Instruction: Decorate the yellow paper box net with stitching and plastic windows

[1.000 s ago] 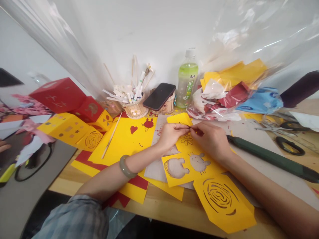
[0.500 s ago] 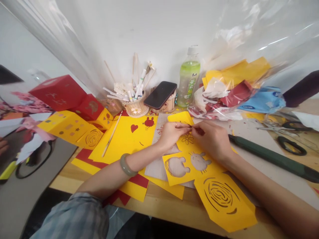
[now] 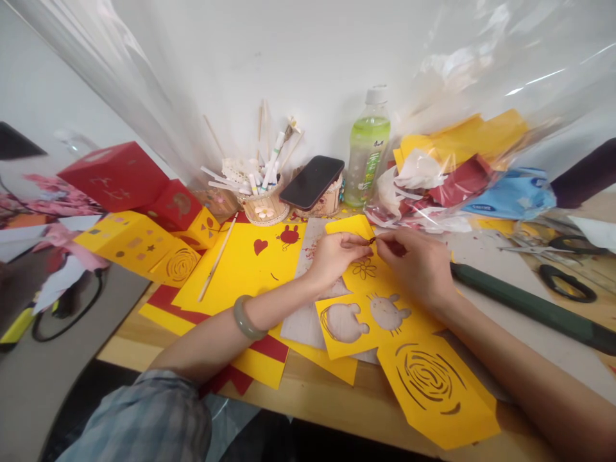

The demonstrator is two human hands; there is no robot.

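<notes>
Pinching a tiny dark piece point(image 3: 372, 241), the left hand point(image 3: 337, 258) has a closed grip above yellow paper card point(image 3: 418, 328) with animal cut-outs on the wooden bench point(image 3: 332, 399); the right hand point(image 3: 414, 263), just alongside, has fingertips bunched, its hold unclear.

Head view, as I read it from my station. Left hand point(image 3: 334, 263): thumb and finger pinched on a dark bit point(image 3: 372, 241), too small for me to identify. Right hand point(image 3: 414, 263): fingertips at the same bit; I cannot tell its grip. Both are above a yellow card point(image 3: 416, 327) with flower, bear, rabbit and ring patterns. Bangle point(image 3: 248, 317) on left wrist. Left of the card: yellow sheet point(image 3: 240, 276) bearing a stick point(image 3: 216, 260) and red heart point(image 3: 260, 247); beyond, red box point(image 3: 113, 176) and yellow box point(image 3: 129, 247). Behind: pens point(image 3: 272, 163) in a pot point(image 3: 262, 208), phone point(image 3: 312, 182) lying tilted, bottle point(image 3: 368, 154) upright. To the right: green bar point(image 3: 524, 308), scissors point(image 3: 568, 282).
</notes>
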